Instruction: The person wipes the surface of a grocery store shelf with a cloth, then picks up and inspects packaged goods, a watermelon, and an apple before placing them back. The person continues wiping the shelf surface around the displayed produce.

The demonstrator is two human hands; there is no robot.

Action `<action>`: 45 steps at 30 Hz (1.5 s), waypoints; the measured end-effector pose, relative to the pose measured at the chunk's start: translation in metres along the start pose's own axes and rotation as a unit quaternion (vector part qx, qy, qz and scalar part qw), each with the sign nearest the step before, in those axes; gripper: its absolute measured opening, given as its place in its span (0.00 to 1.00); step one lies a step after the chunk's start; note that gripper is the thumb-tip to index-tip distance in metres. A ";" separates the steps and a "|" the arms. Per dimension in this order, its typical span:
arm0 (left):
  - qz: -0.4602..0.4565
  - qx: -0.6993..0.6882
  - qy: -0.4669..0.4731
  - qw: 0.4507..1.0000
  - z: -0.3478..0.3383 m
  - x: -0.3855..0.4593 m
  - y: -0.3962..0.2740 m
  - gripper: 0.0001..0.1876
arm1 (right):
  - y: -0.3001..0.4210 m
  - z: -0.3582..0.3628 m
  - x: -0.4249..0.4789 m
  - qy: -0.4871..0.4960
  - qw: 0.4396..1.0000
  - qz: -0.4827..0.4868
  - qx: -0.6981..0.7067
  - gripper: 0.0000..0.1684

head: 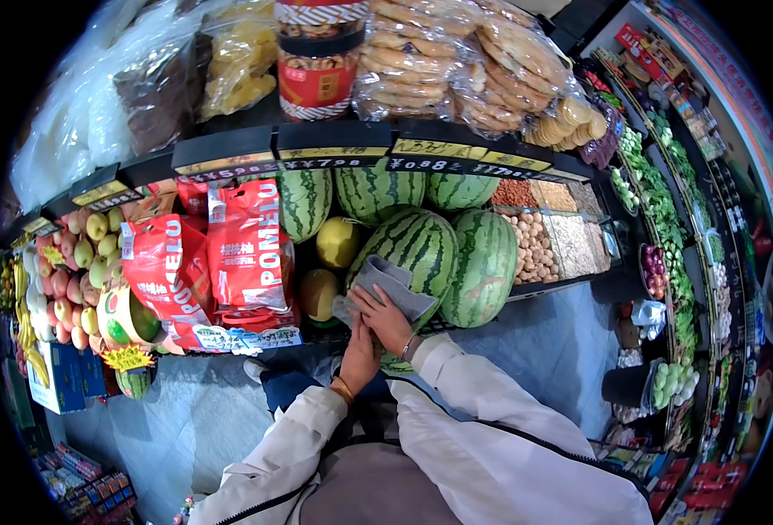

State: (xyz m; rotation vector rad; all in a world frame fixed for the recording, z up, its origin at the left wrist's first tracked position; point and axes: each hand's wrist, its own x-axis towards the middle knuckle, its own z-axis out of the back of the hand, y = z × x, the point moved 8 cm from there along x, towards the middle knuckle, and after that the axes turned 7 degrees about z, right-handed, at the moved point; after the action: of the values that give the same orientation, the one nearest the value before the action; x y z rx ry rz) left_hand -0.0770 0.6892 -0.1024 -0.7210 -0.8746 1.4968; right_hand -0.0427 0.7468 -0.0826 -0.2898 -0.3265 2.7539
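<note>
A grey cloth [405, 292] lies draped over the near side of a dark-striped watermelon [419, 243]. My right hand [383, 319] presses flat on the cloth from above, holding it against the rind. Just below and to the left, my left hand [360, 357] points upward with its fingers close together, its tips at the cloth's lower left edge; what lies under its palm is hidden. A paler watermelon [482, 269] rests against the right side of the first. To the left are a yellow pomelo [337, 243] and a browner round fruit [317, 295].
Red pomelo bags [248, 243] stand left of the melons, beside apples and pears [74, 275]. Price-tag rails [334, 144] run beneath bagged flatbreads [413, 59]. Bins of nuts and grains [534, 246] sit at right. Vegetable shelves [672, 216] line the far right, beyond grey floor tiles [544, 354].
</note>
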 end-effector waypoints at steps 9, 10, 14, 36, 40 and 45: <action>-0.003 -0.243 -0.007 0.970 0.010 0.064 -0.075 0.29 | -0.094 0.068 -0.054 -0.139 0.957 -0.162 0.196 0.39; -0.045 -0.170 -0.034 0.984 0.016 0.076 -0.082 0.28 | -0.106 0.069 -0.060 -0.162 0.947 -0.191 0.199 0.39; -0.106 0.036 -0.059 0.992 0.021 0.137 -0.108 0.25 | -0.147 0.066 -0.069 -0.226 0.914 -0.270 0.201 0.32; -0.048 0.165 0.236 0.957 -0.091 0.328 -0.079 0.24 | -0.267 -0.039 -0.053 -0.270 0.867 -0.295 0.298 0.18; -0.236 0.296 0.217 0.900 -0.104 0.313 -0.094 0.19 | -0.267 -0.063 -0.066 -0.331 0.723 -0.364 0.486 0.20; -0.219 0.343 0.113 0.906 -0.113 0.266 -0.151 0.17 | -0.223 -0.093 -0.112 -0.466 0.542 -0.438 0.545 0.25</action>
State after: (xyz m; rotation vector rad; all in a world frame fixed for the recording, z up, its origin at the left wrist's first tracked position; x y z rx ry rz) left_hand 0.0691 0.9693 -0.0215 -0.1443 -0.2571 1.1634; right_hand 0.1532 0.9270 -0.0958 1.3016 0.8160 1.3432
